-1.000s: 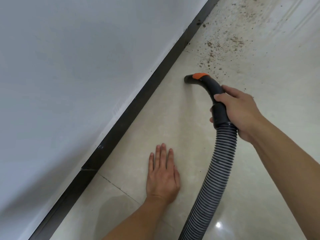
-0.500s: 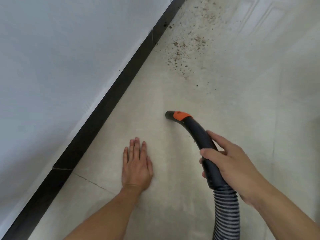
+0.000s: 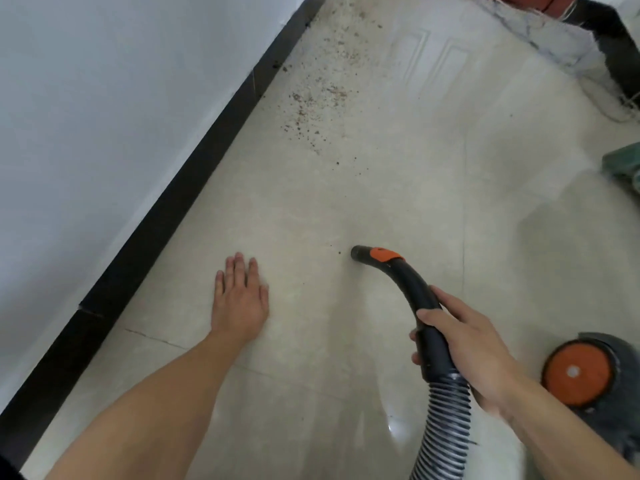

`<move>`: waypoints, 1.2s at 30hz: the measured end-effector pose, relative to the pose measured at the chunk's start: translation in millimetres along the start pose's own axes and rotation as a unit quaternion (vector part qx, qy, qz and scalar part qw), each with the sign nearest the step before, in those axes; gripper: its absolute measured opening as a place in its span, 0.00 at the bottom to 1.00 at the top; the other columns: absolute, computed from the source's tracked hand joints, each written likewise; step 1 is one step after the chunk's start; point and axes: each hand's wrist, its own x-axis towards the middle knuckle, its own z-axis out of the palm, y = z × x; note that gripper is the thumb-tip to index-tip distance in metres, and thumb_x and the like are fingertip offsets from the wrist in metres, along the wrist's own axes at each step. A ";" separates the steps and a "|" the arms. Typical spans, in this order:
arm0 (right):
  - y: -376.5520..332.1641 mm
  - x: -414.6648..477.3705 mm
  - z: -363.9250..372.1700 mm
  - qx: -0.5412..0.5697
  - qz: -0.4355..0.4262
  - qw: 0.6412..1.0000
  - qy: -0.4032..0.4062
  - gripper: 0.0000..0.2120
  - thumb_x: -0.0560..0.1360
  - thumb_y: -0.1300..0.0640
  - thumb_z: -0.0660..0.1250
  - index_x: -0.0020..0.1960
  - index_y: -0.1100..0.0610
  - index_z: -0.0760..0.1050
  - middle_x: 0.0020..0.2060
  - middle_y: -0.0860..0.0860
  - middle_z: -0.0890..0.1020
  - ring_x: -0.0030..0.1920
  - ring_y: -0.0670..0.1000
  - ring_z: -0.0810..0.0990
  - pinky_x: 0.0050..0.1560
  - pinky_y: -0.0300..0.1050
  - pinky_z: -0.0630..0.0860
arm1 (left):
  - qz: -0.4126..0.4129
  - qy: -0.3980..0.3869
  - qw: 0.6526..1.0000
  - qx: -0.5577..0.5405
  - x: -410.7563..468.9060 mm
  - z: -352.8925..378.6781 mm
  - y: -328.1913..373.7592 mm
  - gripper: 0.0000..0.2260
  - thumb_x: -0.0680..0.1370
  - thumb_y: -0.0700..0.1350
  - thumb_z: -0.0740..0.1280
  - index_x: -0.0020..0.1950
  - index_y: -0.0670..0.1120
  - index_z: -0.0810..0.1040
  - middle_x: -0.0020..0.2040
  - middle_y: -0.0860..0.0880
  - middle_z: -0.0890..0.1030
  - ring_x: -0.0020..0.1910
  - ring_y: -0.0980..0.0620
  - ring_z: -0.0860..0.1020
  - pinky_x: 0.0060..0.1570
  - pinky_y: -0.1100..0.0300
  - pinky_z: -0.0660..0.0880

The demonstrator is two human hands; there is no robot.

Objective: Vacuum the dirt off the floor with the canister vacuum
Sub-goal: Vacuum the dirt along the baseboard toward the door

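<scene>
My right hand grips the black curved handle of the vacuum hose, whose open nozzle end with an orange clip sits low over the pale tile floor. The ribbed grey hose runs down to the bottom edge. My left hand lies flat on the floor, fingers straight, left of the nozzle. Brown dirt is scattered on the tiles farther ahead, near the black skirting; a few specks lie just left of the nozzle. The canister vacuum, grey with an orange wheel, stands at the lower right.
A white wall with a black skirting board runs along the left. Rubble and a broken edge lie at the top right. A green object sits at the right edge.
The nozzle has drawn back from the dirt patch toward me and to the right. The view has pulled back, bringing the canister and the rubble into sight. My left hand stays flat on the floor.
</scene>
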 end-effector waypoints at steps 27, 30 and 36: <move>-9.5 -5.3 100.3 0.020 -0.007 0.997 0.070 0.20 0.80 0.60 0.64 0.71 0.51 0.70 0.43 0.61 0.80 0.35 0.59 0.79 0.33 0.48 0.79 | 0.064 -0.274 0.954 0.102 -46.1 -39.5 -14.1 0.61 0.65 0.61 0.76 0.77 0.46 0.33 0.75 0.37 0.29 0.74 0.33 0.34 0.71 0.34 0.47; -10.7 -12.5 118.8 0.006 0.002 1.000 0.030 0.21 0.80 0.60 0.65 0.71 0.49 0.70 0.42 0.61 0.80 0.34 0.58 0.79 0.32 0.47 0.79 | 0.060 -0.280 0.951 0.112 -37.4 -40.1 -15.0 0.67 0.61 0.62 0.79 0.75 0.46 0.28 0.73 0.36 0.27 0.73 0.30 0.32 0.71 0.32 0.44; -17.6 22.5 80.6 0.008 -0.017 0.993 0.117 0.23 0.79 0.58 0.65 0.73 0.49 0.69 0.44 0.59 0.81 0.37 0.59 0.80 0.37 0.49 0.78 | 0.019 -0.291 0.951 0.105 -14.8 -43.1 12.9 0.69 0.60 0.59 0.80 0.75 0.44 0.27 0.72 0.33 0.27 0.71 0.25 0.34 0.69 0.29 0.47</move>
